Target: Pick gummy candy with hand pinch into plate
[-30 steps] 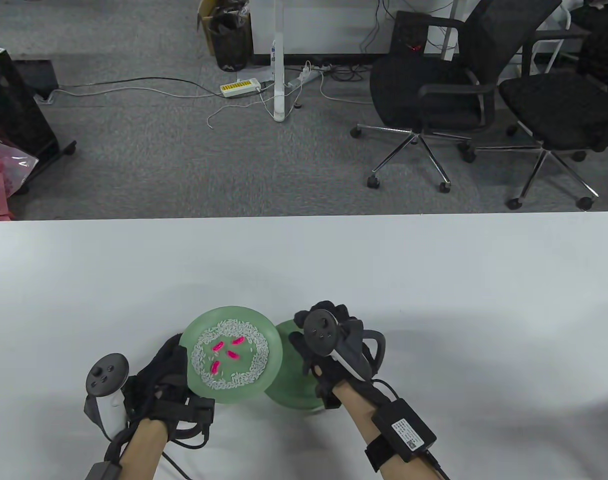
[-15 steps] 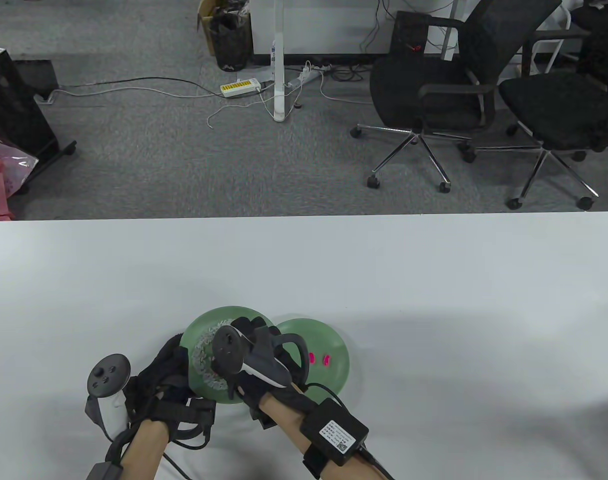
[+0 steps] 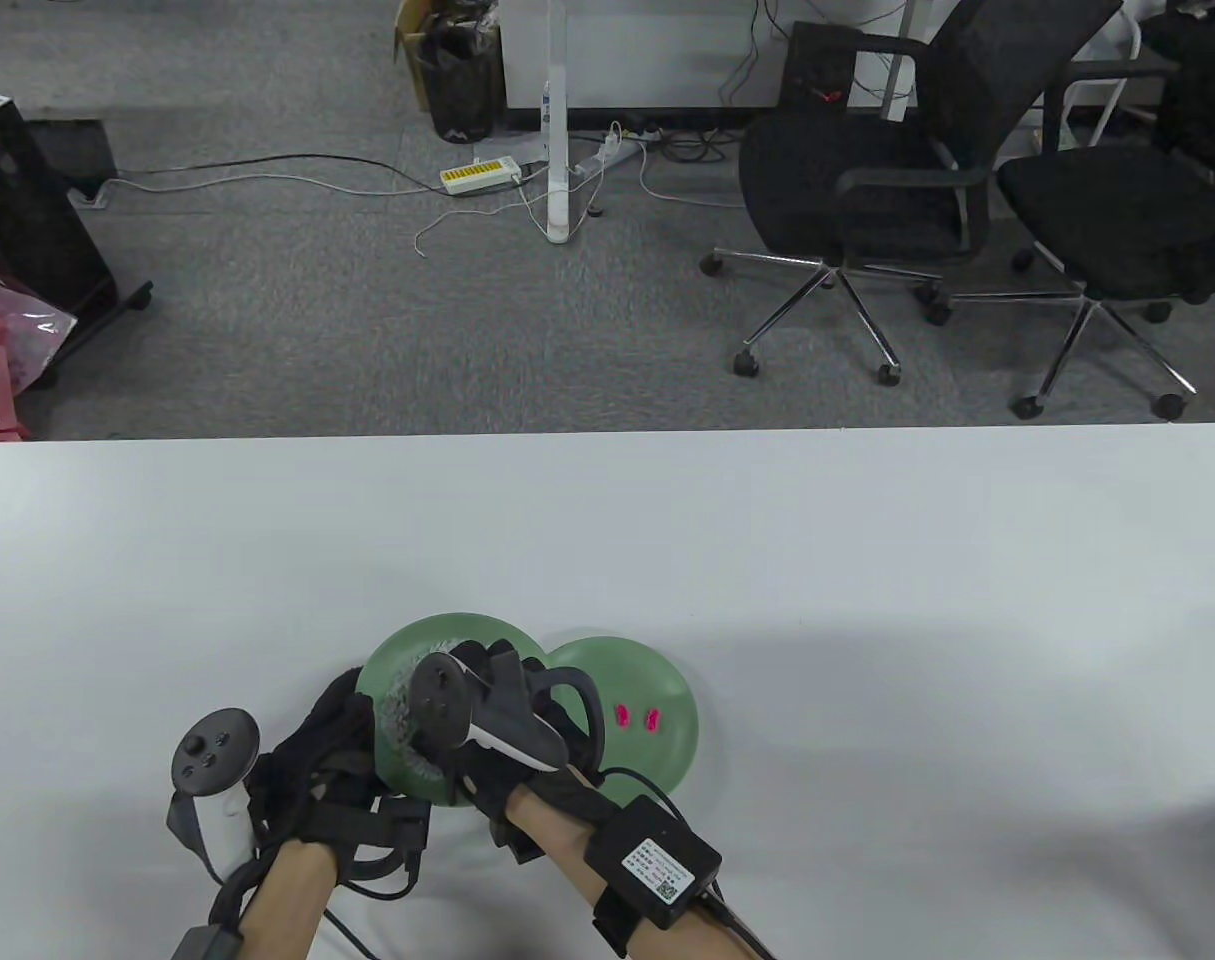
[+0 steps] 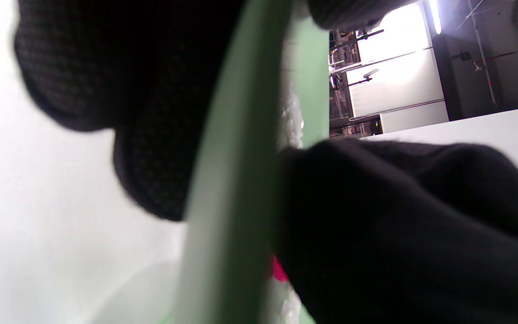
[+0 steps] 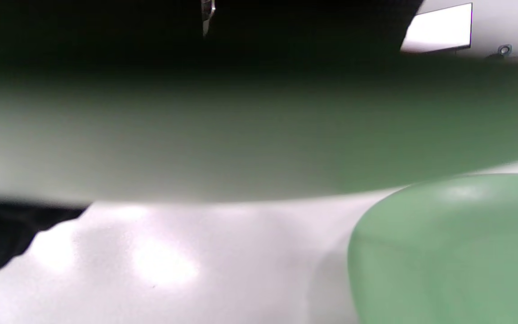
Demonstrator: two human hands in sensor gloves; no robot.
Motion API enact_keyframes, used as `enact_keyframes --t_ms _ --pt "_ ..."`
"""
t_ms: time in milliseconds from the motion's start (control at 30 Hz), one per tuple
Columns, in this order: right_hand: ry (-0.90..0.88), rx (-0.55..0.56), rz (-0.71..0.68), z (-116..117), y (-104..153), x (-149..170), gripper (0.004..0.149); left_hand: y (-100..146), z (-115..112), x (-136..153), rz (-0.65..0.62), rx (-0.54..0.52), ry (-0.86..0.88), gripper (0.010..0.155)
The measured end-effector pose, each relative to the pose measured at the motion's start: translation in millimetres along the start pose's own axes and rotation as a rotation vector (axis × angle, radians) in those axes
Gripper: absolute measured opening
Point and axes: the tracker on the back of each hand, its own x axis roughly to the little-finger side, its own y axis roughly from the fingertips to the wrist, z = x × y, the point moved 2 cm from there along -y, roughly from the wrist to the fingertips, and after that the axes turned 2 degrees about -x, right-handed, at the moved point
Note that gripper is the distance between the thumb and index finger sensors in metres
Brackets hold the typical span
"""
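White table (image 3: 867,560) fronts grey carpet with two office chairs (image 3: 867,180) at 1 o'clock. Left hand (image 3: 317,760) grips the raised rice plate (image 3: 397,650) by its 8 o'clock rim, fingers curled beneath it. Right hand (image 3: 487,740), over the second plate one second ago, now hovers over the rice plate; whether its fingers have pinched anything cannot be told, since tracker and glove hide them. Second plate (image 3: 667,760) at 3 o'clock carries two gummies (image 3: 637,717). A further pink gummy (image 4: 279,271) shows beside the right glove in the left wrist view. Judgement: delivery done, next pick under way, several candies remaining.
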Motion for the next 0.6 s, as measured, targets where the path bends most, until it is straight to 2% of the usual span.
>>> enact_keyframes --t_ms 333,467,600 --pt "-0.113 0.021 -0.002 -1.1 2.1 9.4 0.040 -0.5 0.1 0.9 -0.003 0.000 0.004 0.061" --pt "-0.185 0.084 0.047 -18.5 3.8 34.8 0.040 -0.4 0.9 1.3 -0.001 0.000 0.003 0.061" --pt "-0.237 0.122 0.162 -35.5 2.9 86.0 0.040 -1.2 3.0 2.0 0.004 -0.004 0.015 0.061"
